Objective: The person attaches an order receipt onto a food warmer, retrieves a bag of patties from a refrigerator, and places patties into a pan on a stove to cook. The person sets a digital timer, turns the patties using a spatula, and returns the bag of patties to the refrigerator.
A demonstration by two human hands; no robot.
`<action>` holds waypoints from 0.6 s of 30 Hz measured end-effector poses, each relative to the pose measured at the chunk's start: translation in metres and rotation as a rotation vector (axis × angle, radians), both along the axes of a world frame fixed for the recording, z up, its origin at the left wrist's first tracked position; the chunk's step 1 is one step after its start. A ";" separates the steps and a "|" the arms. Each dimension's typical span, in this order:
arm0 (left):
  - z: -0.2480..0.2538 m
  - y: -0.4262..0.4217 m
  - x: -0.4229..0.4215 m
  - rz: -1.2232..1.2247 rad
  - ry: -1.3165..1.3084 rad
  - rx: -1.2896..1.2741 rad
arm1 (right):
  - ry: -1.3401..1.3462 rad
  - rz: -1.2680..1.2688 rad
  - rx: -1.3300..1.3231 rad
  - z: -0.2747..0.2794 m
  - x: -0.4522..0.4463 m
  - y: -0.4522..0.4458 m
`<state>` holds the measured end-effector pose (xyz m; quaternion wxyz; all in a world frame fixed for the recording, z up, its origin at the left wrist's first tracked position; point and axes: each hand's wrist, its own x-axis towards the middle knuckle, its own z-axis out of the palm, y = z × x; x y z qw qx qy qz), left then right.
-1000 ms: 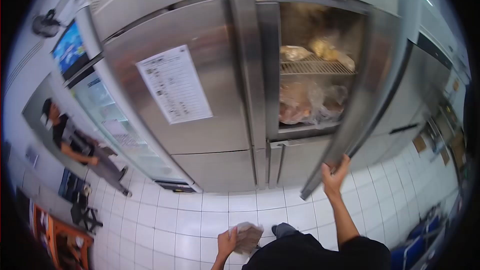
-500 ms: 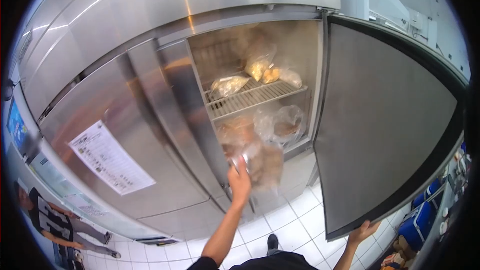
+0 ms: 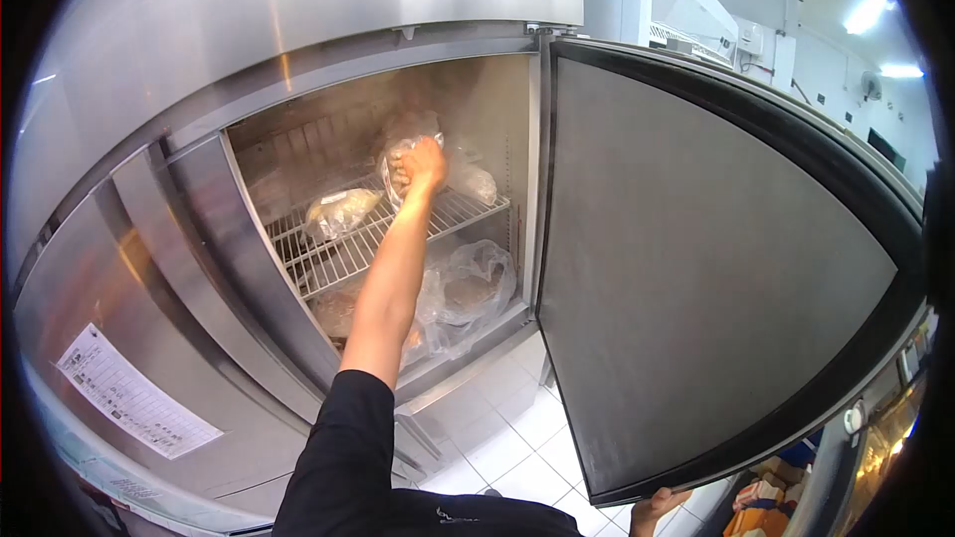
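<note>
Inside the open cabinet, my left hand (image 3: 422, 165) grips a clear plastic bag (image 3: 396, 161) above the wire shelf (image 3: 348, 254). Its contents are mostly hidden by my fingers. To its left on the shelf lies a bag of pale food (image 3: 341, 211), and another whitish bag (image 3: 471, 179) sits to its right. My right hand (image 3: 657, 507) is closed around the bottom edge of the wide-open door (image 3: 716, 259), with its fingers partly hidden behind the edge.
Larger plastic bags (image 3: 468, 283) lie in the compartment below the shelf. A printed sheet (image 3: 134, 393) is on the closed door at left. White floor tiles (image 3: 527, 477) show below. Orange and white items (image 3: 764, 502) stand beyond the open door at lower right.
The door has swung wide open to the right, with my right hand at its edge. My left hand has risen from beside my body, carrying the bag up into the cabinet over the shelf.
</note>
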<state>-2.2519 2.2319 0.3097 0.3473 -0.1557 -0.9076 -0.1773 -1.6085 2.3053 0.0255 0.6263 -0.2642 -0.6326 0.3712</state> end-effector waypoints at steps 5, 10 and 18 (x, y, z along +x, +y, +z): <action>-0.022 0.049 -0.013 -0.029 0.008 -0.086 | -0.031 0.035 -0.055 0.009 -0.005 -0.019; -0.020 0.033 0.015 -0.132 0.038 -0.462 | -0.033 0.098 -0.065 -0.003 -0.009 -0.042; -0.047 -0.046 0.054 -0.432 0.217 0.397 | -0.070 0.729 -0.310 0.000 -0.051 -0.129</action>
